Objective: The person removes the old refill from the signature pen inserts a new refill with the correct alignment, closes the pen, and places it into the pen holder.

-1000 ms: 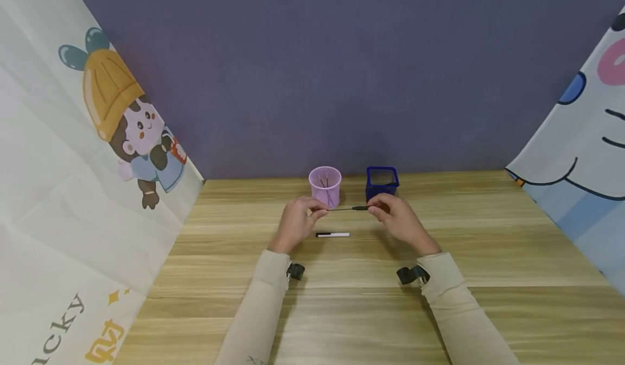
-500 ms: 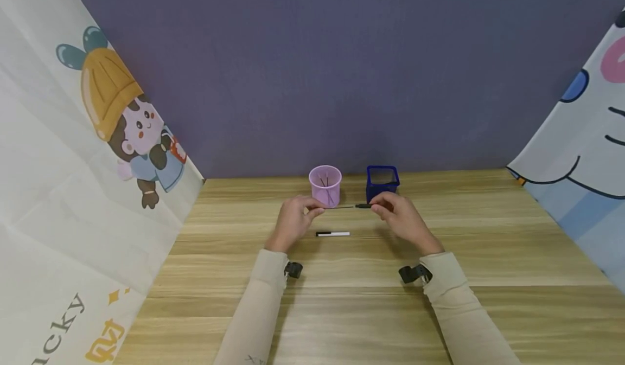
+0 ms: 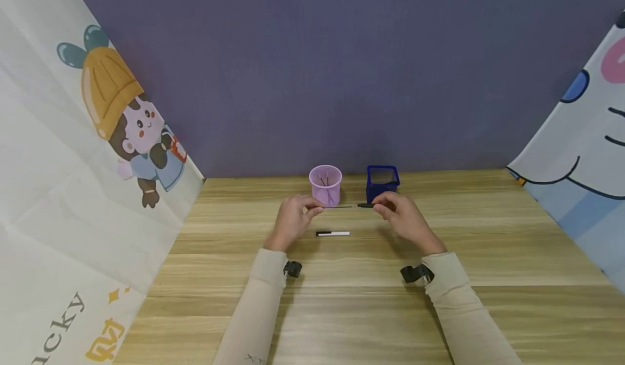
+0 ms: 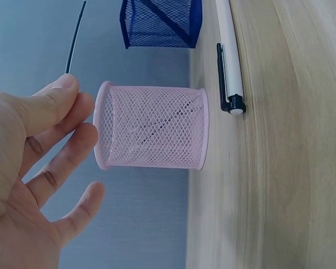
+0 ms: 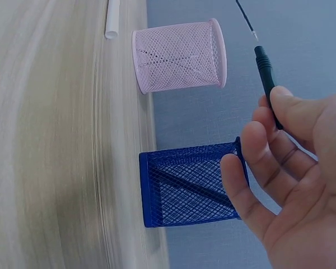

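My left hand (image 3: 291,221) pinches a thin dark pen refill (image 4: 74,39) between thumb and fingertips, its pale tip pointing right. My right hand (image 3: 404,221) holds a short black pen tube (image 5: 265,70) by thumb and fingers. In the right wrist view the refill's tip and the tube's end face each other with a small gap between them. Both parts are held level above the table, in front of a pink mesh pen holder (image 3: 325,194) and a blue mesh pen holder (image 3: 382,193). Nearer me lies a white pen with a black clip (image 3: 333,234).
Two thin dark sticks lean inside the pink holder, seen through its mesh. One dark stick (image 5: 196,188) slants inside the blue holder. Behind both stands a grey-blue wall (image 3: 342,83). The wooden table (image 3: 342,311) stretches under my forearms.
A second ago the refill and the black tube met in one line. My right hand has since moved slightly right with the tube, my left slightly left, and a gap now separates the parts.
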`<state>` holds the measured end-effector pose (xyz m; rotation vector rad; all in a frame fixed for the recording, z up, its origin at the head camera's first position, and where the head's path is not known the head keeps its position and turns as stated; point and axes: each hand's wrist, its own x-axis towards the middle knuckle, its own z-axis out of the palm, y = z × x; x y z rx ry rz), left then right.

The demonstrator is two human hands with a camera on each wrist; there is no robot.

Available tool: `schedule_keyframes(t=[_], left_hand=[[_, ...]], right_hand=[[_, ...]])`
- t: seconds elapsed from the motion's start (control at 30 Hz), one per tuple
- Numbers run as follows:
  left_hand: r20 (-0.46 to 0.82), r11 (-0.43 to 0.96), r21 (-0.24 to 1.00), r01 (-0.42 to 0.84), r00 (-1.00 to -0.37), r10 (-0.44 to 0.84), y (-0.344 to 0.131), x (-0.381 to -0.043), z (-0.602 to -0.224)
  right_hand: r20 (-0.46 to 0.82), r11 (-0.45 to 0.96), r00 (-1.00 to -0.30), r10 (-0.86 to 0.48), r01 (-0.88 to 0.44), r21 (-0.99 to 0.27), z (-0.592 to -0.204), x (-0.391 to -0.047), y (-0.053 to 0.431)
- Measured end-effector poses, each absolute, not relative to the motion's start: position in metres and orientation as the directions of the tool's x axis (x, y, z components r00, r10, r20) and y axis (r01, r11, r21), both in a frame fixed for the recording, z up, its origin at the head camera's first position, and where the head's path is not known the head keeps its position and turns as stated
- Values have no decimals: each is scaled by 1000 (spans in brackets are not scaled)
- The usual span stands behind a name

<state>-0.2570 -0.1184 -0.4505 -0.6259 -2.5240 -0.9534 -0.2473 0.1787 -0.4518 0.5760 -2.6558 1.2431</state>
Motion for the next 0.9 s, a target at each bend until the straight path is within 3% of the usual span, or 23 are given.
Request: schedule_keyframes(t=[0.67,0.9], left_hand=[[428,689,520,505,-852,301,-116,-258,-459],[397,747,415,519,-842,364,-116,-266,-466]], right_hand=[[275,587,-920,-278,-390,-709,-448,-248,178],[277,596,-918,-284,-395,-699,-449,-247,182]])
